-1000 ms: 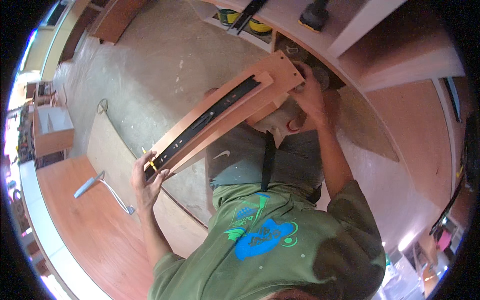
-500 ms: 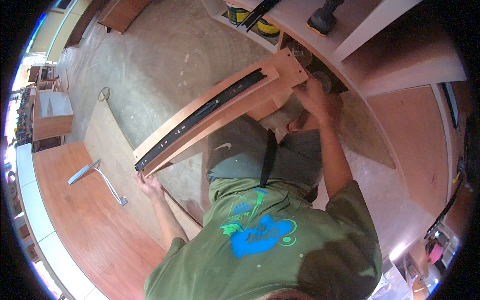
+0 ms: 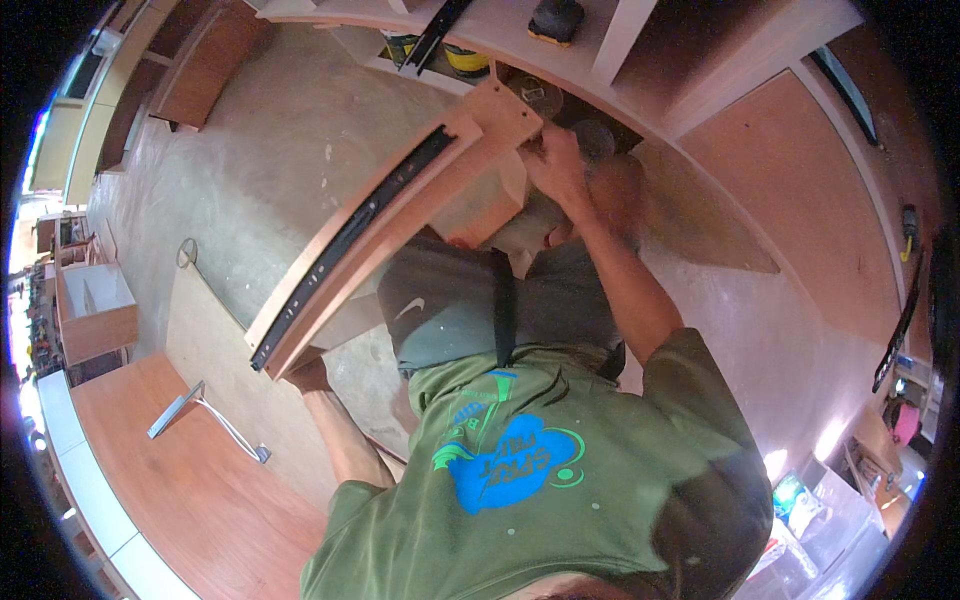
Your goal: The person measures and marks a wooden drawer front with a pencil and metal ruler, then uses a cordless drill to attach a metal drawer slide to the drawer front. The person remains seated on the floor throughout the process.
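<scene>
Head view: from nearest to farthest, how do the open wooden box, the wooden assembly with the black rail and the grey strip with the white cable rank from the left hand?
From the left hand:
1. Wooden assembly: its lower-left end is right at the hand.
2. Grey strip: to the left, on the reddish board.
3. Open wooden box: far left, beyond the board.

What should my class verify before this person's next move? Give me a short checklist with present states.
1. Right hand at the upper end of the wooden piece: ok.
2. Left hand gripping the lower end: cannot tell; it is at that end, but its fingers are hidden.
3. Black rail lying along the piece: ok.
4. Rail screws tight: cannot tell; too small to judge.
5. Dark tool apart from both hands: ok, it is on the shelf.
</scene>
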`<state>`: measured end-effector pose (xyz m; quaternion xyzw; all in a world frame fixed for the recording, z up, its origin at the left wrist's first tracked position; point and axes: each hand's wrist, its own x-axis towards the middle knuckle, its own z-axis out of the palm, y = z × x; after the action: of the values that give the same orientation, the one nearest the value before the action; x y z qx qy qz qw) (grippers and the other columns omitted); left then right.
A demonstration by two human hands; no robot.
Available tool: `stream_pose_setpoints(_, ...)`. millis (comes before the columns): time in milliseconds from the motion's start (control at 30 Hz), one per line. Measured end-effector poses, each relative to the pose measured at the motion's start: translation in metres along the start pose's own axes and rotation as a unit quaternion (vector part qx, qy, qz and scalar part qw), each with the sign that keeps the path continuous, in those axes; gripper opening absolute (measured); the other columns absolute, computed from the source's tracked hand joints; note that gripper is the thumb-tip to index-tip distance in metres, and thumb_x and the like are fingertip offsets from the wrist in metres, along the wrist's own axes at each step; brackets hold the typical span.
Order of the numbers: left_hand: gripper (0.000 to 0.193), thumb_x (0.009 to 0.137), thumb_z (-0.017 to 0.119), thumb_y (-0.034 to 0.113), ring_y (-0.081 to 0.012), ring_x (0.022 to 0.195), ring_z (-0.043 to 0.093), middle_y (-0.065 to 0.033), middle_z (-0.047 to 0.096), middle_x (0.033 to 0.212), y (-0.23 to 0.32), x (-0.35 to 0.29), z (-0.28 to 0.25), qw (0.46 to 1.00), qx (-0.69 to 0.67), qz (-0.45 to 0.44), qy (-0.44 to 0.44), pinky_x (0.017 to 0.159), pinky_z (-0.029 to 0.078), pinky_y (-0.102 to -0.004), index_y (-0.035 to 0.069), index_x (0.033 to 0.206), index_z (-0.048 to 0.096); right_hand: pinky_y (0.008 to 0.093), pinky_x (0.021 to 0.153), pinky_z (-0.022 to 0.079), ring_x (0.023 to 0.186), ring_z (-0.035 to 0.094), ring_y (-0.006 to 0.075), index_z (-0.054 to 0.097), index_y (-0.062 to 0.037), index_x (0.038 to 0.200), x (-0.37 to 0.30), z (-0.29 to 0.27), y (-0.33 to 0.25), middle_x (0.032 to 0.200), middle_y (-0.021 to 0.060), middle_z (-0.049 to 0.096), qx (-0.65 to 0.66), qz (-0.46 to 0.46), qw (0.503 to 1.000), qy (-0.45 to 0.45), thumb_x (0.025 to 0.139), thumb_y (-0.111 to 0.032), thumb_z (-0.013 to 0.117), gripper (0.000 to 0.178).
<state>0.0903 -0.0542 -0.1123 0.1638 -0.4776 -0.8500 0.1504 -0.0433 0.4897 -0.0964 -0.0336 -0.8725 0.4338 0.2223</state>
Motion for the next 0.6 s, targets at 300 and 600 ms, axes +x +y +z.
stream_pose_setpoints(300,0.063,0.101,0.047,0.057,-0.0294,0.129,0.060,-0.0106,0.063,0.142,0.000,0.016,0.000,0.999,-0.026,0.007,-0.028,0.112,0.046,-0.0470,0.010,0.140,0.059,0.0530,0.080,0.056,0.094,0.069,0.0470,0.068,-0.0038,0.118,0.006,-0.008,-0.017,0.101,0.0243,0.073,0.031,0.034,0.999,-0.011,0.083,-0.026,0.076,0.042)
stream_pose_setpoints(600,0.064,0.101,0.049,0.057,-0.0300,0.129,0.060,-0.0108,0.062,0.142,-0.012,0.037,-0.030,0.999,0.028,0.016,-0.016,0.111,0.047,-0.0477,0.010,0.143,0.056,0.0532,0.083,0.056,0.097,0.069,0.0471,0.070,-0.0023,0.111,-0.001,0.003,-0.009,0.103,0.0246,0.073,0.016,0.044,0.997,0.054,0.083,-0.024,0.073,0.035)
